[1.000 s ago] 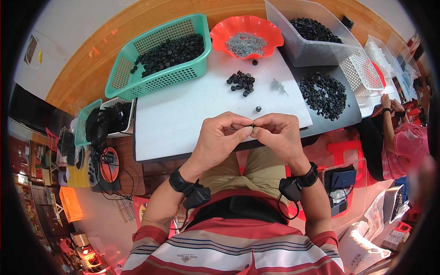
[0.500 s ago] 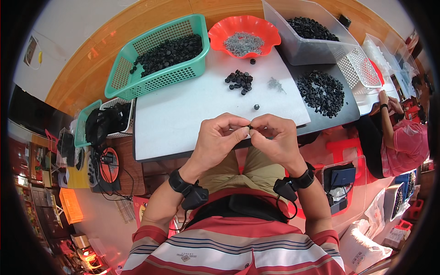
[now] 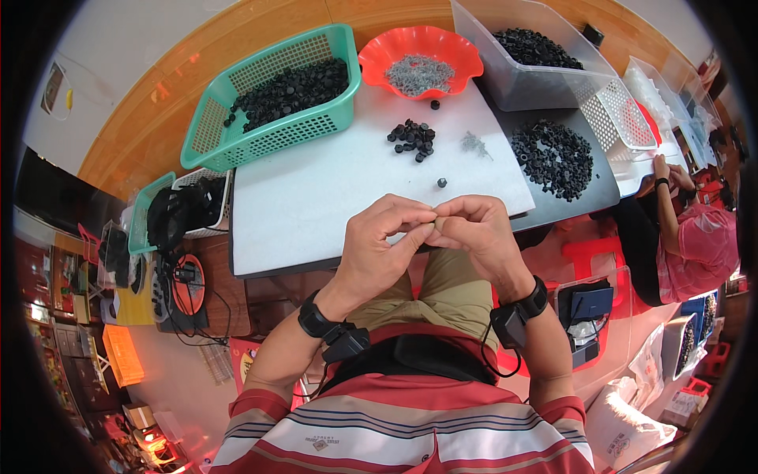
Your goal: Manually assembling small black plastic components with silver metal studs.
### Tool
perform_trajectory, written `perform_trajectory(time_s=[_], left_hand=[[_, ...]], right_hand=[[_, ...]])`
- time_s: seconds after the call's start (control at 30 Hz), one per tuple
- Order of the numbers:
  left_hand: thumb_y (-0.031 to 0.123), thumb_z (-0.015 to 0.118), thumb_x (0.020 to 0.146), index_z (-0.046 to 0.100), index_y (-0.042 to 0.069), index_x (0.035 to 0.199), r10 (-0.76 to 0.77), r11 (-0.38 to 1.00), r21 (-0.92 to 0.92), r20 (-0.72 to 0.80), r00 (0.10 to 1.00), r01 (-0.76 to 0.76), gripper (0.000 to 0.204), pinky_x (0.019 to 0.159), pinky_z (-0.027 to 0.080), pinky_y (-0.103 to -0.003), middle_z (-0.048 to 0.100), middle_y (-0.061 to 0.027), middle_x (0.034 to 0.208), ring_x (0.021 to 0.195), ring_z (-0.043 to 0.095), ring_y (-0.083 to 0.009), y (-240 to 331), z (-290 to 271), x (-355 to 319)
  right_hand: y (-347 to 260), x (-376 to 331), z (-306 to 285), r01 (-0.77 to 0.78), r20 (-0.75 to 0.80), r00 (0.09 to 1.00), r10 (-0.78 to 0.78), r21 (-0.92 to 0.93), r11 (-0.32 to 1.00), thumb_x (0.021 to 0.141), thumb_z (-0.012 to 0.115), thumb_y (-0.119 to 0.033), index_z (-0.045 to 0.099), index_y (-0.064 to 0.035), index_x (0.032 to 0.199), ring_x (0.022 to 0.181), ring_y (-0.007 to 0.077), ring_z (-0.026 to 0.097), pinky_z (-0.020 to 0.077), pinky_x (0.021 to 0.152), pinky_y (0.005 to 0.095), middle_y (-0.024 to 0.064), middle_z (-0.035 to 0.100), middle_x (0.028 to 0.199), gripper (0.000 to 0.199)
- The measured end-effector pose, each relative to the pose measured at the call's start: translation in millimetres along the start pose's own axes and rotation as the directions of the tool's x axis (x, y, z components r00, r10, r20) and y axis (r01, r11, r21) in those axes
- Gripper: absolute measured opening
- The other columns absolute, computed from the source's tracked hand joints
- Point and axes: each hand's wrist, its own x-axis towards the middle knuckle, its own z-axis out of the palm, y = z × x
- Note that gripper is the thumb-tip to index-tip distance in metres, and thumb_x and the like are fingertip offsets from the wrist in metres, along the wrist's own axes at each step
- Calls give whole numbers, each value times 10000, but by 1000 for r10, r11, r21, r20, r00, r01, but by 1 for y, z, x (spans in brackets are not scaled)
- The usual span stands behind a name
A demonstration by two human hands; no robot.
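Note:
My left hand (image 3: 382, 241) and my right hand (image 3: 480, 237) meet fingertip to fingertip over the table's near edge. Both are closed in a pinch around a small black part, which the fingers now almost wholly cover. Just beyond them, a single black cap-like piece (image 3: 442, 183) lies on the white sheet (image 3: 308, 205). Farther off on that sheet are a pile of similar black pieces (image 3: 412, 140) and a little heap of thin, pale grey bits (image 3: 474, 144).
At the back stand a green basket (image 3: 272, 141) of black parts, a red scalloped bowl (image 3: 371, 59) of grey bits and a clear bin (image 3: 545, 87). More black parts (image 3: 553, 160) lie on a dark board at right. A co-worker in pink (image 3: 699, 245) sits at far right.
My fingertips have drawn tighter together and now cover the black part that showed between them. My right wrist has shifted slightly to the right. The things on the table have not moved.

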Motion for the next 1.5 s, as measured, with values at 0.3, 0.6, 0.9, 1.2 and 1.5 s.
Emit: perform_trajectory(time_s=[0.3, 0.6, 0.9, 1.2, 1.5], left_hand=[[-38, 706, 928, 727, 10, 1164, 27, 999, 25, -10, 1000, -27, 241, 881, 592, -294, 684, -120, 1114, 1013, 699, -185, -2, 2, -5], [9, 698, 948, 723, 6, 1166, -83, 989, -126, -36, 996, 78, 219, 835, 581, -277, 685, -86, 1115, 967, 701, -153, -4, 4, -8], [52, 682, 993, 671, -48, 1200, -236, 879, -419, 34, 971, 229, 230, 737, 572, -234, 723, -86, 1007, 853, 678, -106, 2, 4, -6], [19, 730, 946, 689, -52, 1166, -306, 813, -500, 71, 949, 299, 235, 834, 558, -259, 726, -72, 1044, 918, 673, -108, -1, -2, -6], [51, 673, 999, 670, -68, 1165, -286, 897, -346, 18, 958, 274, 205, 823, 578, -271, 736, -89, 987, 887, 683, -112, -7, 0, -2]], right_hand=[[13, -2, -7, 174, 24, 985, -172, -116, 978, 867, 695, 57, 719, 61, 1043, 837, 126, 711, 584, 748, 253, 100, 744, 961, 178], [27, -1, 8, 533, 85, 830, -551, -413, 739, 838, 693, 21, 666, 27, 992, 820, 103, 688, 583, 732, 276, 68, 723, 922, 157], [23, 6, 13, 658, 379, 431, -819, -753, -2, 682, 718, 25, 633, -44, 945, 705, 264, 669, 556, 612, 329, 99, 678, 849, 284], [29, 9, 13, 637, 418, 398, -816, -766, -82, 650, 717, 10, 638, -51, 958, 687, 240, 654, 545, 591, 335, 80, 673, 852, 325], [30, 20, 10, 599, 544, 298, -784, -746, -291, 659, 713, 7, 643, 6, 962, 614, 227, 624, 517, 537, 314, 104, 651, 841, 312]])
